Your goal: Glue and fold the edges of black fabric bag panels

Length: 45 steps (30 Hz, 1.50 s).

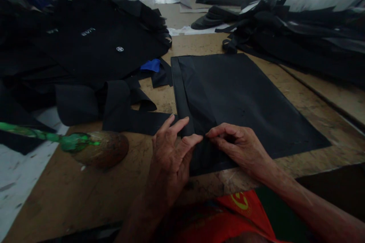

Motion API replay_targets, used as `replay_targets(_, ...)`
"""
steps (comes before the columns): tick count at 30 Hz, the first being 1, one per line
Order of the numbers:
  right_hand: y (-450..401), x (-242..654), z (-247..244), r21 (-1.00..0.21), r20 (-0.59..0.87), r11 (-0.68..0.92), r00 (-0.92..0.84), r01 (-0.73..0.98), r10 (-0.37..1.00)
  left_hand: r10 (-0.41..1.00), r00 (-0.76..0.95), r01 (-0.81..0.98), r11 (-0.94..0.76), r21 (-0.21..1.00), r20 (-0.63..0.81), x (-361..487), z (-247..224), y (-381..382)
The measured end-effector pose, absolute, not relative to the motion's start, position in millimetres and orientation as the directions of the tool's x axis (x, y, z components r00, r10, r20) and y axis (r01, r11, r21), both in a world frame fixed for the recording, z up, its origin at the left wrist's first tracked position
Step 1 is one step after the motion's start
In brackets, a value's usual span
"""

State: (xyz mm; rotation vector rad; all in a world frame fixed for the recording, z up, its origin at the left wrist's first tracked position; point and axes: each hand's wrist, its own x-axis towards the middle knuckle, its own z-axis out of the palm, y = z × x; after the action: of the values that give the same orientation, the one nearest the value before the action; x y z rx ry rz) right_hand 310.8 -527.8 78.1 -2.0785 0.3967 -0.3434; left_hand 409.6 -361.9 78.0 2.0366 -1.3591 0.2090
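Note:
A black fabric panel lies flat in front of me, with a folded strip running along its left side. My left hand rests over that strip near the panel's front left corner, fingers spread and its thumb pressing the cloth. Close by on the right, my right hand pinches the fabric between thumb and forefinger, the tips almost meeting the left thumb. A loose black strip of cloth reaches from the left up to the left hand's fingers.
To the left sits a brown rounded object with a green handle. Behind it is a pile of black cut pieces with white printing, plus a blue scrap. More black cloth is heaped at the right on the brown work board.

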Motion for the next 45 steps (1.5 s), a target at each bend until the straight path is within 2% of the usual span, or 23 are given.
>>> replay_targets(5, -527, 310, 75, -0.850, 0.084, -0.504, 0.904, -0.156, -0.420, -0.748, 0.492, -0.814, -0.214, 0.541, 0.445, 414, 76, -356)
replay_targets(9, -528, 308, 75, -0.848, 0.098, -0.511, 0.906, -0.140, -0.411, -0.812, 0.415, -0.850, -0.185, 0.493, 0.411, 413, 76, -354)
replay_targets(15, -527, 308, 78, -0.832, 0.103, -0.535, 0.905, -0.150, -0.413, -0.828, 0.328, -0.910, -0.147, 0.389, 0.455, 412, 74, -356)
replay_targets(31, -529, 312, 82, -0.801, 0.064, -0.579, 0.941, -0.151, -0.333, -0.826, 0.317, -0.925, -0.161, 0.344, 0.466, 413, 69, -357)
replay_targets(35, -534, 316, 89, -0.818, -0.021, -0.545, 0.957, -0.182, -0.289, -0.847, 0.308, -0.919, -0.147, 0.366, 0.434, 414, 69, -357)
replay_targets(38, -541, 318, 91, -0.834, -0.024, -0.528, 0.966, -0.161, -0.258, -0.827, 0.302, -0.924, -0.131, 0.360, 0.474, 416, 67, -357)
replay_targets(45, -554, 313, 90, -0.910, -0.100, -0.366, 0.958, -0.197, -0.268, -0.835, 0.274, -0.934, -0.113, 0.339, 0.477, 419, 61, -357)
